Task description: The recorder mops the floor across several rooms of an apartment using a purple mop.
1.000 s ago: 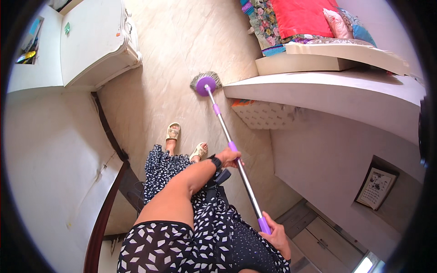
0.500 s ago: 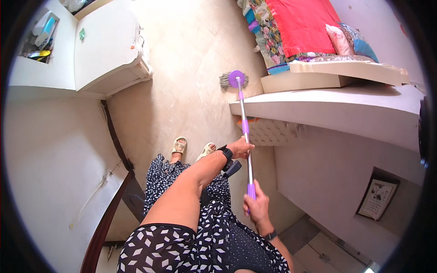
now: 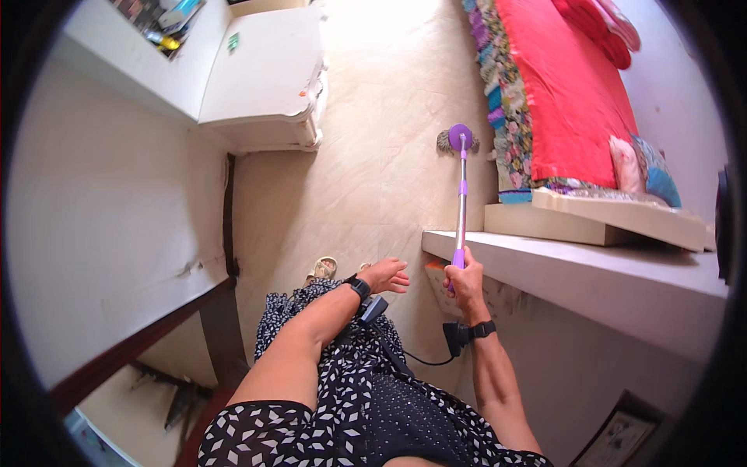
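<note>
Across the right of the room a bed (image 3: 576, 101) with a red cover and a patterned quilt edge is seen, and a pale ledge (image 3: 591, 268) runs below it; a white cabinet (image 3: 264, 78) stands at the upper left on the beige floor (image 3: 373, 156). Between bed and cabinet the purple mop (image 3: 461, 187) is stood nearly upright, its round head (image 3: 459, 138) set on the floor just beside the bed's edge. A second ago the mop was slanted and gripped by both hands, with the head further out on the open floor; it has since been pushed up against the bed and the left hand has been taken off. The lower handle is now gripped by the right hand (image 3: 467, 282) alone, fingers wrapped tightly round it. The left hand (image 3: 384, 275) is held free, near the handle but apart from it, fingers loosely spread and nothing held. By this shift, one-handed mopping along the bed's side is suggested.
</note>
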`<act>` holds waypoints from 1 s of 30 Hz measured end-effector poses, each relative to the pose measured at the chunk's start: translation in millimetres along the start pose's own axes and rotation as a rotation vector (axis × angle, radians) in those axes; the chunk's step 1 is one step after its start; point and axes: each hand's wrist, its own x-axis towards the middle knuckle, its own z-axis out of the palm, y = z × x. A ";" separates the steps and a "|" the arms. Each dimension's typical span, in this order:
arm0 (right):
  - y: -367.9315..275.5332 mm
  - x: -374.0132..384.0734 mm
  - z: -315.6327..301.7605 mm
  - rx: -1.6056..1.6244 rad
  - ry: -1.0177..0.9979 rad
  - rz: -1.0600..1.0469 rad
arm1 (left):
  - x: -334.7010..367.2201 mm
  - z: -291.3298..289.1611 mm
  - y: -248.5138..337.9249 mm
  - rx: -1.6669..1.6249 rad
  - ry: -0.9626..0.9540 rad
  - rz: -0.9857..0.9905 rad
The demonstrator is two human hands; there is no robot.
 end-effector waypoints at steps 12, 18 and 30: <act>24.4 0.3 -29.1 -0.627 -0.285 -0.357 | 26.0 25.7 17.0 -0.150 0.049 0.214; 30.0 -65.1 -70.2 -0.635 -0.350 -0.279 | 28.5 38.0 2.5 -0.212 0.134 0.161; -45.0 -170.6 -71.7 -0.907 0.098 -0.477 | 29.8 53.4 -29.1 -0.613 -0.013 0.339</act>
